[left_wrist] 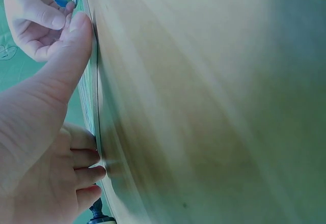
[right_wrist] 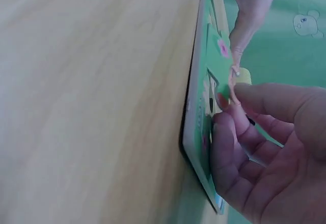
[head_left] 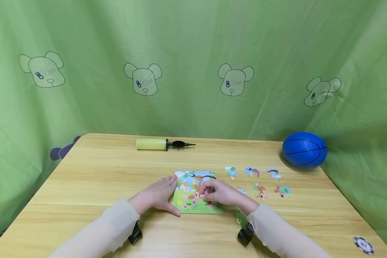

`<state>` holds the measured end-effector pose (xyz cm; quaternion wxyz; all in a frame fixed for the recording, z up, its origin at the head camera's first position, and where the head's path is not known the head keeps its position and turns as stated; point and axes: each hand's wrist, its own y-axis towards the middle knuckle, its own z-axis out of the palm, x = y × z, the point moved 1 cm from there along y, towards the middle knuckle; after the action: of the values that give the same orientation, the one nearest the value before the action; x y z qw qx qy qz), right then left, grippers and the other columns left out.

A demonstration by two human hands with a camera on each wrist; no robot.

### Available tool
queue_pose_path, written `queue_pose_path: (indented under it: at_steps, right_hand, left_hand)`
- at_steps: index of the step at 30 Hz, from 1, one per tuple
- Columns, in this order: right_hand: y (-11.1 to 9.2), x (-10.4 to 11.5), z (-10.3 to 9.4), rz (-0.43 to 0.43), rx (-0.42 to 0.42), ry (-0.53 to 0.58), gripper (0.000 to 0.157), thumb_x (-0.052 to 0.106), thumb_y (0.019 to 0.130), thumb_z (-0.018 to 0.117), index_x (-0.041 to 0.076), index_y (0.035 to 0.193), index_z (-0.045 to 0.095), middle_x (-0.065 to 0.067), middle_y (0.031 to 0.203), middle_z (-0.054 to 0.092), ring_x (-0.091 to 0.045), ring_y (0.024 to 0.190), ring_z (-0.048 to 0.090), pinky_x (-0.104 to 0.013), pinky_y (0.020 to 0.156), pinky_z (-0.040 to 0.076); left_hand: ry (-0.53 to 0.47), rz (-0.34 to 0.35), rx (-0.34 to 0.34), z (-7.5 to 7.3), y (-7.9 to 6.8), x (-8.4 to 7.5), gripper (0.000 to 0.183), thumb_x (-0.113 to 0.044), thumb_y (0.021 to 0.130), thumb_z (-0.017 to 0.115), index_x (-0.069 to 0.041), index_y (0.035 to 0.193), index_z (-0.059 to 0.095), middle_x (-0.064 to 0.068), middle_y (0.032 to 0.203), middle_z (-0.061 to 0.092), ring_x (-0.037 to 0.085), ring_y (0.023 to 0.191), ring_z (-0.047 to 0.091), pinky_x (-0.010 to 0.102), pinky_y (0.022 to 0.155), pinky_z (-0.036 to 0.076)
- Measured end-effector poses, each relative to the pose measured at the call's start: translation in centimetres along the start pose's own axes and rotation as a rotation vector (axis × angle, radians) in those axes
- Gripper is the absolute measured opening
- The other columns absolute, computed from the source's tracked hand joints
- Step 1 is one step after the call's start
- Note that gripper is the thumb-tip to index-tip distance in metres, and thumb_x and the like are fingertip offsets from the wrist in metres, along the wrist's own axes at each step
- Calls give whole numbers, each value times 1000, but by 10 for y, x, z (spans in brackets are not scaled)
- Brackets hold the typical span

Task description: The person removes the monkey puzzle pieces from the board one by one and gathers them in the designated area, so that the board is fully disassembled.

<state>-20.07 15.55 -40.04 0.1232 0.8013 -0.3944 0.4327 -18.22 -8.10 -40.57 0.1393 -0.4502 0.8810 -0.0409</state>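
A picture puzzle board (head_left: 209,211) lies flat on the wooden table, printed with a monkey, a small house and flowers. My right hand (head_left: 219,192) is over its right half, pinching a green puzzle piece (right_wrist: 221,56) with a pink flower between thumb and fingertips. That piece sits tilted, partly raised off the board's surface in the right wrist view. At the board's left edge rests my left hand (head_left: 159,193), fingers extended and thumb spread toward the near corner. In the left wrist view, its thumb (left_wrist: 76,46) lies along the board's edge.
Several loose puzzle pieces (head_left: 260,191) lie right of the board, one green piece (head_left: 240,218) partly under my right forearm. A yellow hand pump (head_left: 151,144) lies at the back. A blue ball (head_left: 304,150) sits back right, a round chip (head_left: 363,245) near right.
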Motion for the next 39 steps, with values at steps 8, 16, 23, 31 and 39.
queue_pose_path:
  at_steps: [8, 16, 23, 31, 39]
  right_hand:
    - [2, -5, -4, 47, 27, 108, 6, 10, 88, 61, 4, 89, 60, -3, 73, 58, -19, 64, 57, -26, 53, 45]
    - [1, -4, -5, 70, 17, 124, 11, 13, 88, 62, 3, 88, 60, -7, 74, 60, -20, 65, 59, -29, 55, 47]
    - [-5, -4, -9, 64, 7, 167, 13, 13, 88, 61, 0, 89, 62, -6, 76, 59, -20, 69, 58, -34, 61, 52]
    - [-6, -11, -13, 89, 18, 265, 14, 12, 89, 59, -1, 90, 61, -11, 79, 61, -20, 69, 57, -35, 65, 53]
    - [-5, -13, -13, 87, 23, 227, 12, 11, 89, 59, -1, 89, 61, -9, 78, 61, -20, 70, 58, -35, 65, 53]
  left_hand:
    - [8, 4, 3, 0, 1, 0, 115, -69, 67, 61, 7, 142, 21, 22, 148, 15, 33, 135, 16, 40, 110, 15]
    - [7, 6, 5, -1, 0, 0, 114, -69, 67, 62, 7, 142, 21, 22, 148, 15, 33, 135, 16, 40, 110, 15]
    - [9, 2, 6, -2, 0, -1, 115, -69, 67, 62, 7, 142, 21, 22, 148, 15, 33, 135, 16, 40, 110, 15]
    - [12, 4, 2, -2, -1, -1, 114, -69, 66, 62, 7, 142, 22, 22, 148, 16, 33, 135, 17, 40, 110, 15]
    - [21, 13, -9, -2, -1, -1, 115, -69, 66, 61, 8, 141, 22, 23, 147, 17, 34, 135, 18, 40, 110, 15]
